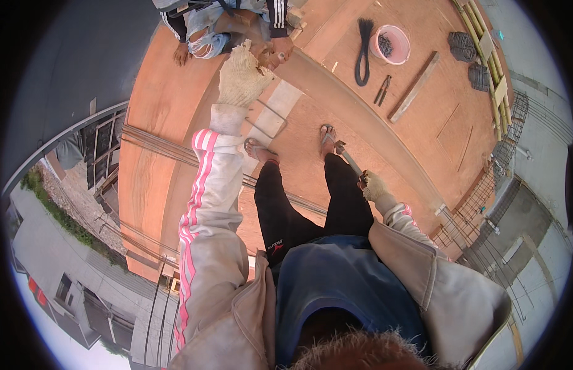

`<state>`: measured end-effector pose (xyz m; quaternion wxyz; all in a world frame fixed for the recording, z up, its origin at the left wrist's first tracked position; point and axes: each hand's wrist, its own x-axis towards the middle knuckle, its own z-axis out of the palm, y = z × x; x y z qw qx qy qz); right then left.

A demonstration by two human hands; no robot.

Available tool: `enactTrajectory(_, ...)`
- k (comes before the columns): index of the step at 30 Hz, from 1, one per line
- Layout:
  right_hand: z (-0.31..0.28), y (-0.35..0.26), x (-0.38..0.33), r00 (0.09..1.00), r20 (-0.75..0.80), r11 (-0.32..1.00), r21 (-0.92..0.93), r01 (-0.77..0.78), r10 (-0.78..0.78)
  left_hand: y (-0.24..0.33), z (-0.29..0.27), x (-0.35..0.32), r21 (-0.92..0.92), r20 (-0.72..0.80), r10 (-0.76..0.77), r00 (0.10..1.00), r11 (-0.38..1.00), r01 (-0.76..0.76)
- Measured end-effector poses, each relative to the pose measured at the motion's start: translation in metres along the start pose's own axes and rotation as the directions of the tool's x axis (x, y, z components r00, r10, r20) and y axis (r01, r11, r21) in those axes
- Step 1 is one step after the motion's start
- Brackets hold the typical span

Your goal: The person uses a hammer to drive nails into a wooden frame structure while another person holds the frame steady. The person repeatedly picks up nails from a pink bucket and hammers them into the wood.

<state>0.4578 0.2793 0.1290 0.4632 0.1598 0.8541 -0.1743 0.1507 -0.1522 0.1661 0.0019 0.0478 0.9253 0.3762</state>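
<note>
My left hand (240, 79), in a worn cream knitted glove, reaches forward with its fingers apart. It is close beside the hand (275, 54) of a person crouching in ripped jeans. Whether the two hands touch or pass something small I cannot make out. My right hand (375, 187), also gloved, grips the handle of a hammer (351, 159) near my right knee, with the metal head pointing forward and left. Between the left hand and my feet lie a pale flat strip (275, 110) and thin bent steel rods (269, 117).
A pink bucket (398, 54) of small metal pieces, a bundle of black wire (364, 52), pincers (382, 90) and a wooden batten (414, 87) lie ahead right on plywood. Bundled bamboo poles (491, 61) and rebar cages (468, 203) line the right edge. Long rods (157, 145) cross left.
</note>
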Motion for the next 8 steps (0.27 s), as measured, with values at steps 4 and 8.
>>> enactTrajectory(4, 0.006, 0.026, 0.015, 0.996, 0.037, 0.99, 0.116, 0.079, -0.084, -0.024, 0.017, -0.004, 0.185, -0.092, 0.03, 0.995, 0.983, -0.012)
enactTrajectory(8, -0.017, 0.071, 0.013, 0.992, 0.086, 0.995, 0.055, 0.086, -0.09, -0.007, 0.017, 0.004, 0.273, -0.044, -0.006, 0.999, 0.962, 0.018)
